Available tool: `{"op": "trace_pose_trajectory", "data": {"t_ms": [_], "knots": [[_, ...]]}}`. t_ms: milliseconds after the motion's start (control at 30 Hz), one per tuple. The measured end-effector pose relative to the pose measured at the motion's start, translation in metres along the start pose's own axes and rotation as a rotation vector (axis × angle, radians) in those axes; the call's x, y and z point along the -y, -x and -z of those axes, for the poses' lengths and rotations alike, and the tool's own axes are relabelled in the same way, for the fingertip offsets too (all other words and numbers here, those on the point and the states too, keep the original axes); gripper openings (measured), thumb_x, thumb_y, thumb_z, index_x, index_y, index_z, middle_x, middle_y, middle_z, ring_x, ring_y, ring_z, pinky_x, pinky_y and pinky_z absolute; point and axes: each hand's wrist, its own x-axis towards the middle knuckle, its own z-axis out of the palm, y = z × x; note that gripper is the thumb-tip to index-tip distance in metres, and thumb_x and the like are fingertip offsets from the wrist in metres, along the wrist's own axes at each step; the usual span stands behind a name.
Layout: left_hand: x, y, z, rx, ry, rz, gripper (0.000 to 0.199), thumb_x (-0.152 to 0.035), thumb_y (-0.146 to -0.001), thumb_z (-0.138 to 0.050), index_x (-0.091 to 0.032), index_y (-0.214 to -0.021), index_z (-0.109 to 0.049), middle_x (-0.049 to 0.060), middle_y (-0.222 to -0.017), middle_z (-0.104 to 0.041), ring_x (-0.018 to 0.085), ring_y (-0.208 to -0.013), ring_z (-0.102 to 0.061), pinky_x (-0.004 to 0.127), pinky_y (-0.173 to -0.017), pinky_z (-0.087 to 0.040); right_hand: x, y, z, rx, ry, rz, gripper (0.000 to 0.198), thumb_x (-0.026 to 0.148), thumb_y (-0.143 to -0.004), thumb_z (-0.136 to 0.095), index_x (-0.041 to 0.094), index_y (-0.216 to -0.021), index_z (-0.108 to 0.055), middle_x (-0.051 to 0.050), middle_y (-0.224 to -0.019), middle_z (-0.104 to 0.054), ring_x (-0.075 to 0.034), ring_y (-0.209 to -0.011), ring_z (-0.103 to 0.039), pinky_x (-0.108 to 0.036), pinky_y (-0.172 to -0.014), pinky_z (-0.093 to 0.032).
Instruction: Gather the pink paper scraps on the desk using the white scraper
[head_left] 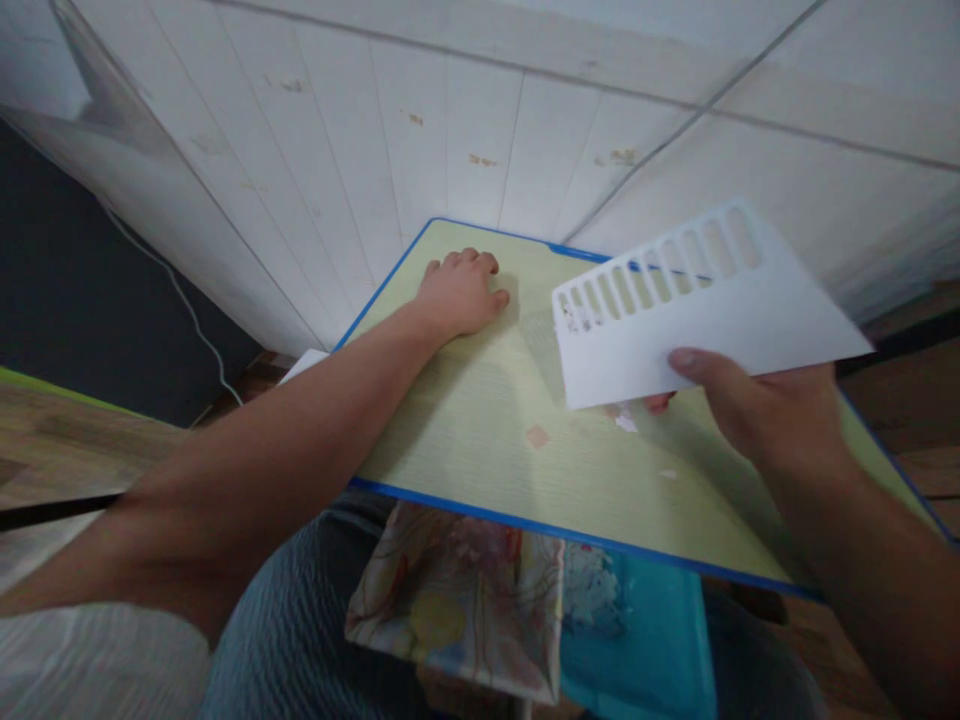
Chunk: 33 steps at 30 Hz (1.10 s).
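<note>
My right hand (780, 410) grips a white sheet (675, 340) with a row of rounded slots along its far edge. The thumb lies on top and a fingertip shows beneath. This sheet is tilted above the right part of a small pale-yellow table (480, 430) with a blue rim. Small purplish marks or bits show around the slots at its left end. On the far left of the tabletop rests my left hand (459, 290), palm down, fingers loosely bent and thumb apart, with nothing visible in it. Paper scraps (624, 422) and a brownish diamond-shaped piece (538, 436) lie between the hands.
Below the near table edge are a patterned cloth or bag (465, 610) and a turquoise container (660, 630) with white bits in it. A white panelled wall (420, 130) stands behind the table. A grey cable (660, 150) runs down it, and a dark panel (90, 280) stands at left.
</note>
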Motion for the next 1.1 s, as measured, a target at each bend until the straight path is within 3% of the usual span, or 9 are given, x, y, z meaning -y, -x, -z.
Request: {"op": "trace_pose_trajectory", "data": {"t_ms": [100, 267, 467, 600, 733, 833, 967, 1100], "knots": [[0.001, -0.001, -0.002, -0.008, 0.01, -0.001, 0.063, -0.048, -0.115, -0.068, -0.03, -0.176, -0.075, 0.018, -0.175, -0.076, 0.045, -0.165, -0.065, 0.065, -0.144, -0.05, 0.015, 0.015, -0.016, 0.132, 0.108, 0.062, 0.041, 0.043, -0.105, -0.093, 0.03, -0.07, -0.078, -0.004, -0.072, -0.08, -0.033, -0.078, -0.08, -0.054, -0.097, -0.075], [-0.002, -0.001, -0.002, -0.001, -0.004, 0.01, 0.064, -0.048, -0.115, -0.069, -0.031, -0.177, -0.075, 0.018, -0.175, -0.075, 0.045, -0.166, -0.064, 0.063, -0.144, -0.049, 0.011, 0.018, -0.018, 0.225, 0.036, 0.017, 0.034, 0.051, -0.107, -0.099, 0.033, -0.081, -0.085, -0.003, -0.081, -0.084, -0.032, -0.08, -0.083, -0.051, -0.093, -0.077], [-0.004, -0.002, -0.002, -0.004, -0.009, 0.017, 0.06, -0.048, -0.117, -0.069, -0.033, -0.175, -0.076, 0.017, -0.172, -0.077, 0.044, -0.165, -0.065, 0.062, -0.143, -0.05, 0.017, 0.019, -0.02, 0.267, 0.036, 0.03, 0.045, 0.054, -0.116, -0.089, 0.033, -0.076, -0.086, -0.004, -0.079, -0.086, -0.032, -0.08, -0.083, -0.05, -0.09, -0.077], [-0.003, -0.003, -0.004, 0.003, 0.008, 0.019, 0.062, -0.048, -0.117, -0.07, -0.033, -0.176, -0.075, 0.016, -0.175, -0.076, 0.044, -0.167, -0.063, 0.063, -0.144, -0.049, 0.028, 0.021, -0.022, 0.417, 0.054, 0.063, 0.046, 0.053, -0.115, -0.09, 0.032, -0.074, -0.086, -0.004, -0.079, -0.086, -0.032, -0.08, -0.085, -0.054, -0.099, -0.078], [-0.003, -0.003, -0.003, 0.007, 0.02, 0.015, 0.064, -0.048, -0.116, -0.069, -0.032, -0.178, -0.074, 0.017, -0.176, -0.074, 0.045, -0.168, -0.063, 0.064, -0.145, -0.048, 0.028, 0.024, -0.02, 0.335, 0.017, 0.052, 0.046, 0.056, -0.115, -0.092, 0.033, -0.075, -0.087, -0.003, -0.076, -0.084, -0.032, -0.078, -0.084, -0.056, -0.106, -0.077], [-0.004, -0.001, -0.001, 0.01, 0.015, 0.014, 0.064, -0.05, -0.116, -0.072, -0.031, -0.177, -0.075, 0.017, -0.176, -0.074, 0.046, -0.169, -0.062, 0.064, -0.145, -0.048, 0.029, 0.024, -0.019, 0.302, 0.012, 0.057, 0.047, 0.057, -0.115, -0.091, 0.034, -0.074, -0.086, -0.003, -0.076, -0.084, -0.032, -0.082, -0.085, -0.055, -0.105, -0.078], [-0.003, 0.0, -0.001, 0.011, 0.018, 0.01, 0.066, -0.052, -0.114, -0.074, -0.03, -0.177, -0.075, 0.018, -0.177, -0.073, 0.047, -0.169, -0.062, 0.066, -0.146, -0.047, 0.037, 0.021, -0.019, 0.526, -0.047, 0.035, 0.045, 0.056, -0.115, -0.091, 0.035, -0.075, -0.088, -0.002, -0.08, -0.088, -0.03, -0.079, -0.085, -0.047, -0.092, -0.079], [-0.001, -0.002, -0.003, -0.007, 0.023, -0.001, 0.064, -0.055, -0.115, -0.075, -0.033, -0.175, -0.076, 0.017, -0.174, -0.075, 0.046, -0.167, -0.063, 0.066, -0.144, -0.05, 0.044, 0.02, -0.02, 0.458, -0.062, 0.046, 0.042, 0.053, -0.113, -0.094, 0.034, -0.077, -0.09, -0.001, -0.079, -0.088, -0.028, -0.076, -0.085, -0.045, -0.09, -0.079]]}}
